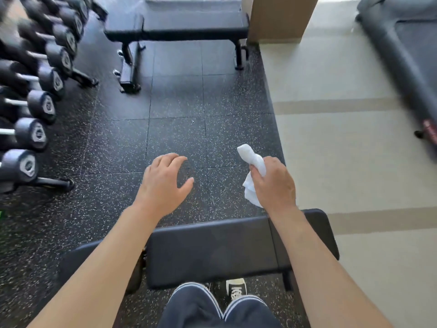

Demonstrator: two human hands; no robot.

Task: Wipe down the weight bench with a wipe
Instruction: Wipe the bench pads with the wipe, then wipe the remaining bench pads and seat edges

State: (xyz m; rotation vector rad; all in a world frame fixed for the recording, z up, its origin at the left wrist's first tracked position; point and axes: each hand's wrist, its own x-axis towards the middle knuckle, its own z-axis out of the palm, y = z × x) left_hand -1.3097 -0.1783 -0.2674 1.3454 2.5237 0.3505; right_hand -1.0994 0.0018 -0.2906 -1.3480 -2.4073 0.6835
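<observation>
our right hand (pixel 274 183) is closed around a crumpled white wipe (pixel 253 171), one end poking up past the thumb and the rest hanging below the fist. our left hand (pixel 163 183) is open and empty, palm down with fingers spread, hovering over the speckled rubber floor (pixel 179 129). both hands are held out past the far edge of the black weight bench (pixel 212 249), which runs crosswise beneath our forearms, the wipe not touching it. a second bench (pixel 179 27) stands farther ahead. a rack of dumbbells (pixel 40 105) lines the left side, and a treadmill (pixel 402 43) sits on the pale floor at right.
</observation>
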